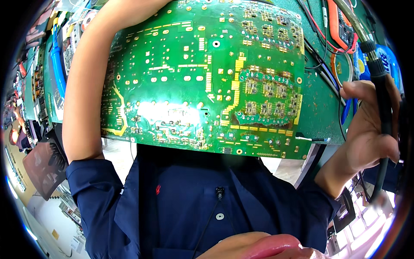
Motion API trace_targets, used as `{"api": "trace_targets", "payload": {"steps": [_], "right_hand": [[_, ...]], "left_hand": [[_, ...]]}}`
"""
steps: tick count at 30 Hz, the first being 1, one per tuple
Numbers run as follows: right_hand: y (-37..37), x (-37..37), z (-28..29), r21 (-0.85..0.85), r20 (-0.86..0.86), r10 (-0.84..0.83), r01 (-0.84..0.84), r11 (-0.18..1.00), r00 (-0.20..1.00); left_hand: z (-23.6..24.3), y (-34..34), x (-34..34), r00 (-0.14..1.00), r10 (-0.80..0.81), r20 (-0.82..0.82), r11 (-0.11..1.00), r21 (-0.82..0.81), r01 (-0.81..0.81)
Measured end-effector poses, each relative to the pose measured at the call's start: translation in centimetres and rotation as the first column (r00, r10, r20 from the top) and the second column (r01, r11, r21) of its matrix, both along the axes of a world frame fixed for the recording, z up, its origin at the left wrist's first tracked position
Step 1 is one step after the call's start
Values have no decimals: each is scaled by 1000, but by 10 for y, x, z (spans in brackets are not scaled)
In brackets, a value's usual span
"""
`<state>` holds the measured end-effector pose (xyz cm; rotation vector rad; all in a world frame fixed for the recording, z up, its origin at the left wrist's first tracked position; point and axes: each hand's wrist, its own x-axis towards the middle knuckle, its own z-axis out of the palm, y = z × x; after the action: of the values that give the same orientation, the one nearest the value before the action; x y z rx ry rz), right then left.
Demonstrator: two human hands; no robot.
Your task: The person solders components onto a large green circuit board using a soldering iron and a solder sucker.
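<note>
A large green circuit board (168, 64) lies before me, with gold pads, rows of small components and a bright glare on its lower left. My left forearm crosses its left side, and my left hand (142, 8) is at the board's top edge, its fingers out of sight. At the right, beside the board, my right hand (366, 121) is wrapped round the black handle (379, 90) of a tool with a metal tube (358, 23) pointing up and a dark cable below.
A green mat (321, 112) holds a red multimeter (338, 23), tangled leads and a blue package (384, 60) at right. Electronic items and a blue-handled tool (56, 56) crowd the left. A dark chair (43, 168) stands at lower left.
</note>
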<state>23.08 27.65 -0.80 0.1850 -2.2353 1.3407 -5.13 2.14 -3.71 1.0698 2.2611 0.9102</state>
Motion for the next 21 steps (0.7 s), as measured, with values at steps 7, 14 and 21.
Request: {"api": "trace_targets", "payload": {"steps": [7,14,21], "right_hand": [[-21,-8,2,-43,3,-19,19,999,1000],[-24,-6,3,26,19,-155,154,988,988],[-30,-10,4,21,23,-178,178,984,984]], "left_hand": [[32,-2,10,983,8,-184,945,-320,-67],[51,-5,12,980,-40,-196,819,-568,-80],[32,-14,6,958,131,-257,958,-215,-189]]}}
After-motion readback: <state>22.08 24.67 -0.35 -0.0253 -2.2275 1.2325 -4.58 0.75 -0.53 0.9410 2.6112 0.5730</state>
